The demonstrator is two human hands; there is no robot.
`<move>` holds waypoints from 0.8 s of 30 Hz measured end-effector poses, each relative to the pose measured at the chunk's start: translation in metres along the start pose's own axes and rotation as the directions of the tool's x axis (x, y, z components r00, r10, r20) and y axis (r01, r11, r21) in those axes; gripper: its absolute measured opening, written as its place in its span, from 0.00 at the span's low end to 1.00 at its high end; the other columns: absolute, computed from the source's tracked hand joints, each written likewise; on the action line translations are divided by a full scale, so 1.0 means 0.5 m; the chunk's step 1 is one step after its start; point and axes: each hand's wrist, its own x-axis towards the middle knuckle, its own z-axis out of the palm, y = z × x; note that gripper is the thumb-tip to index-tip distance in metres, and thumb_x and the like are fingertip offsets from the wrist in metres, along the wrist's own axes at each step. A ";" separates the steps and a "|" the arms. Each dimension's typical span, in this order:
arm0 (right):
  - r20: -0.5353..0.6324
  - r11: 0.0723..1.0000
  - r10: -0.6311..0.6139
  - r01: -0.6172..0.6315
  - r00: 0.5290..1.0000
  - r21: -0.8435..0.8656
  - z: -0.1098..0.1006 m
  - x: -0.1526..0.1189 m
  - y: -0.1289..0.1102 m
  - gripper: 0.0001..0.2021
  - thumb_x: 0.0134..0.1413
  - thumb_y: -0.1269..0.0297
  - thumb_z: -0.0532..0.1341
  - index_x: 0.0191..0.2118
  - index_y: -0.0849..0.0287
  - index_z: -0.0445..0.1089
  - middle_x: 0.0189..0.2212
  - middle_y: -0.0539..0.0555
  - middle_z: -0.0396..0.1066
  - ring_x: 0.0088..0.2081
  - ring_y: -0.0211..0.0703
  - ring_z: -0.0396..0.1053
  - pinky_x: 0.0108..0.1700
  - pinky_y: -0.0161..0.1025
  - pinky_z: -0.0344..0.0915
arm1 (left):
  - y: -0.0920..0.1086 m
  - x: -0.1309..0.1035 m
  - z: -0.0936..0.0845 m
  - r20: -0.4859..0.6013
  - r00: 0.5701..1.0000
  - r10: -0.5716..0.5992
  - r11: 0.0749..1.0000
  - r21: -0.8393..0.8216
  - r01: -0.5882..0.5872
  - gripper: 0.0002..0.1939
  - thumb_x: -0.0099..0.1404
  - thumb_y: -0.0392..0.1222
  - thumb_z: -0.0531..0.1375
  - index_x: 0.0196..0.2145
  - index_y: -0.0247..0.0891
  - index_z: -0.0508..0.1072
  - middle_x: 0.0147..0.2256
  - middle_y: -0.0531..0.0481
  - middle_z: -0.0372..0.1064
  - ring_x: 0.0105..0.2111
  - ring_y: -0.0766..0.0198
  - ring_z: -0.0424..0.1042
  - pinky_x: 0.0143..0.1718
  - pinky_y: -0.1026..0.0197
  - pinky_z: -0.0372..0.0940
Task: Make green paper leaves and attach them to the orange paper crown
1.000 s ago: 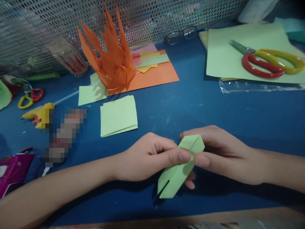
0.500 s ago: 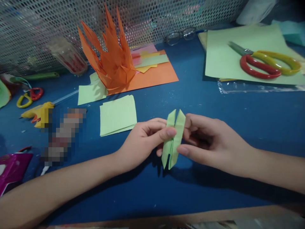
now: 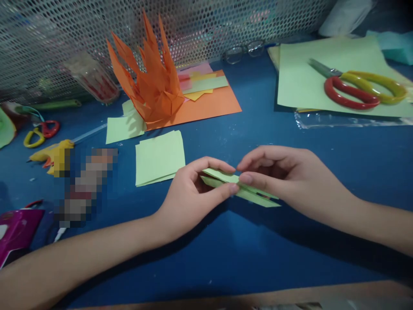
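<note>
A folded strip of light green paper is between my two hands above the blue table, lying slantwise with its pointed end toward the lower right. My left hand pinches it near the middle, thumb on the near side and forefinger on the far edge. The thumb and fingers of my right hand close on its far edge, their tips nearly meeting my left fingertips. Part of the paper is hidden behind the fingers. Just beyond my left hand lies a stack of green paper squares.
An orange folded-paper piece with tall spikes stands on orange paper. Red-and-yellow scissors rest on green sheets at right. Glasses lie by the mesh panel. A yellow glue gun is at left.
The folded green paper has turned from nearly upright to slanting sideways. My right hand has shifted its fingertips to the paper's far edge, close to my left fingertips.
</note>
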 end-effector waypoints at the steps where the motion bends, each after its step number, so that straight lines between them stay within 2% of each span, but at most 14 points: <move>1: -0.005 1.000 -0.024 0.024 1.000 0.007 0.000 -0.002 0.001 0.10 0.48 0.61 0.71 0.36 0.51 0.74 0.25 0.46 0.72 0.24 0.33 0.68 0.21 0.29 0.64 | -0.001 -0.001 0.000 -0.033 0.999 0.026 0.999 0.035 -0.024 0.13 0.51 0.33 0.73 0.33 0.36 0.75 0.27 0.58 0.70 0.24 0.76 0.67 0.26 0.75 0.64; 4: -0.015 0.993 -0.118 0.118 0.993 -0.012 0.005 -0.009 0.006 0.20 0.48 0.62 0.71 0.48 0.49 0.68 0.35 0.48 0.73 0.32 0.38 0.74 0.30 0.32 0.73 | -0.004 -0.001 -0.001 -0.097 0.994 0.046 0.996 0.084 -0.038 0.13 0.53 0.36 0.72 0.33 0.37 0.73 0.27 0.59 0.69 0.24 0.75 0.68 0.27 0.73 0.65; 6: -0.037 0.980 -0.190 0.187 0.981 -0.070 0.006 -0.010 0.012 0.22 0.51 0.63 0.69 0.52 0.48 0.65 0.39 0.49 0.72 0.34 0.38 0.75 0.34 0.34 0.75 | -0.005 0.000 -0.001 -0.095 0.995 0.020 0.998 0.055 -0.015 0.14 0.52 0.37 0.73 0.31 0.37 0.71 0.29 0.58 0.70 0.25 0.73 0.71 0.30 0.71 0.68; 9: -0.065 0.925 -0.329 0.308 0.942 -0.224 -0.001 -0.004 0.019 0.16 0.57 0.65 0.65 0.50 0.48 0.66 0.39 0.50 0.72 0.33 0.37 0.73 0.35 0.36 0.75 | -0.003 0.001 0.001 -0.034 0.999 0.002 1.000 -0.010 -0.003 0.17 0.51 0.39 0.74 0.25 0.35 0.67 0.32 0.56 0.70 0.27 0.72 0.73 0.32 0.69 0.70; 13: 0.004 0.792 -0.488 0.444 0.873 -0.418 -0.016 0.006 0.020 0.06 0.58 0.68 0.63 0.40 0.50 0.71 0.42 0.52 0.70 0.40 0.40 0.72 0.37 0.37 0.74 | 0.001 0.005 0.003 0.000 1.000 -0.015 0.999 -0.050 0.015 0.15 0.54 0.38 0.73 0.26 0.34 0.69 0.27 0.57 0.71 0.27 0.74 0.72 0.30 0.74 0.67; 16: 0.009 0.788 -0.501 0.461 0.865 -0.408 -0.022 0.009 0.021 0.08 0.58 0.70 0.63 0.42 0.51 0.71 0.44 0.52 0.69 0.42 0.39 0.73 0.40 0.36 0.74 | 0.000 0.007 0.002 -0.009 0.999 -0.039 0.997 -0.066 0.038 0.14 0.52 0.34 0.73 0.34 0.37 0.73 0.27 0.58 0.73 0.28 0.74 0.72 0.31 0.75 0.67; 19: -0.013 0.857 -0.463 0.444 0.886 -0.263 -0.020 0.007 0.024 0.12 0.58 0.70 0.63 0.46 0.48 0.68 0.43 0.49 0.71 0.40 0.37 0.74 0.42 0.36 0.75 | -0.001 0.008 0.002 0.033 0.996 -0.086 0.991 -0.099 0.088 0.23 0.52 0.31 0.73 0.45 0.41 0.75 0.29 0.58 0.76 0.30 0.72 0.75 0.33 0.73 0.70; 21: -0.033 0.897 -0.420 0.410 0.907 -0.165 -0.016 0.004 0.024 0.14 0.58 0.71 0.63 0.47 0.47 0.67 0.40 0.47 0.72 0.37 0.37 0.74 0.40 0.36 0.75 | 0.002 0.008 0.003 0.067 0.991 -0.120 0.986 -0.112 0.127 0.22 0.50 0.30 0.73 0.43 0.40 0.78 0.30 0.57 0.78 0.30 0.72 0.75 0.34 0.73 0.70; 24: -0.038 0.931 -0.360 0.357 0.932 -0.074 -0.009 -0.002 0.020 0.14 0.58 0.71 0.63 0.47 0.47 0.67 0.35 0.47 0.71 0.32 0.36 0.73 0.36 0.36 0.75 | 0.008 0.007 0.004 0.100 0.983 -0.154 0.981 -0.101 0.164 0.12 0.48 0.29 0.73 0.31 0.36 0.81 0.28 0.56 0.78 0.28 0.73 0.73 0.32 0.74 0.68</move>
